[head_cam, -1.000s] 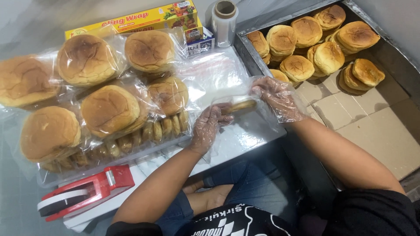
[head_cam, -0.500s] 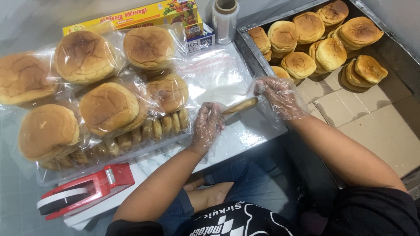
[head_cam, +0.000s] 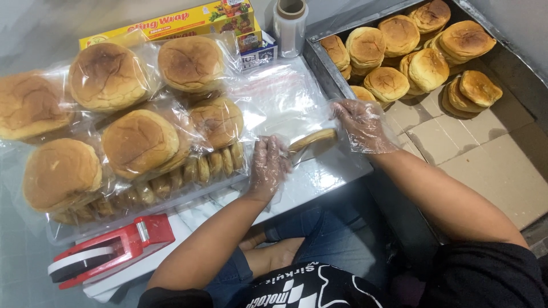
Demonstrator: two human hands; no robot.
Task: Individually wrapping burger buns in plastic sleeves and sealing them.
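Both my hands wear thin clear plastic gloves. My left hand (head_cam: 268, 163) and my right hand (head_cam: 361, 124) hold a clear plastic bag (head_cam: 311, 149) with a flat round bun (head_cam: 313, 138) inside it, seen edge-on, just above the white table edge (head_cam: 319, 177). The left hand grips the bag's left end, the right hand its right end. More clear bags (head_cam: 279, 97) lie flat on the table behind the held one.
Bagged buns (head_cam: 137, 140) are piled at the left. A red tape dispenser (head_cam: 108, 251) sits at the near left. A yellow wrap box (head_cam: 171, 23) and a film roll (head_cam: 290, 17) stand at the back. A metal tray (head_cam: 319, 63) at the right holds unbagged buns (head_cam: 428, 68) on cardboard.
The bun has slid fully into the bag and turned edge-on between my hands. My left hand shifted slightly right along the bag; the right hand stayed at its end.
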